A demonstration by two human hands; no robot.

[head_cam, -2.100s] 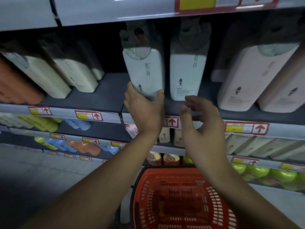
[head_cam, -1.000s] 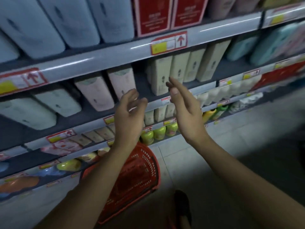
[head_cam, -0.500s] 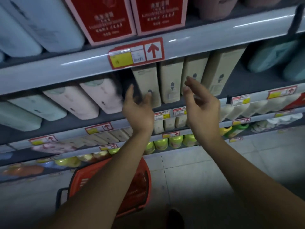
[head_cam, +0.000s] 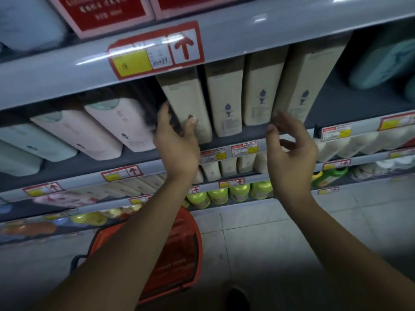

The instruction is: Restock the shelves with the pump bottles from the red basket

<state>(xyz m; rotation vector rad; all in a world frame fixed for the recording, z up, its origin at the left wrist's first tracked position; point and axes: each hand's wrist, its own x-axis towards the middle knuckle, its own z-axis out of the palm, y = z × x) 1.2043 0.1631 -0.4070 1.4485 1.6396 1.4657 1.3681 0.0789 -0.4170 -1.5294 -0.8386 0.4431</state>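
The left hand is raised to the shelf and is seen grasping the lower end of a beige bottle: the thumb is laid on the bottle's front face, while the fingers are wrapped round its left edge, partly hidden in the dark gap beside it. This bottle is the leftmost of a row of four like bottles; it stands on the shelf, tilted slightly, with its top hidden behind the shelf edge above the hand. Just right of the hand the second beige bottle is seen, then two more beside it.

The right hand is held up in front of the same shelf, level with the left hand and well apart from it. Its fingers are loosely curled and nothing is held in them; it is released. Whether its fingertips touch the rightmost beige bottle cannot be told.

To the left of the left hand, pink bottles are leaned on the same shelf. Above both hands a red price tag with an upward arrow is fixed to the shelf edge. Below the left forearm, on the tiled floor, the red basket is set; its contents cannot be made out. Below the hands, on a lower shelf, green bottles are lined up.
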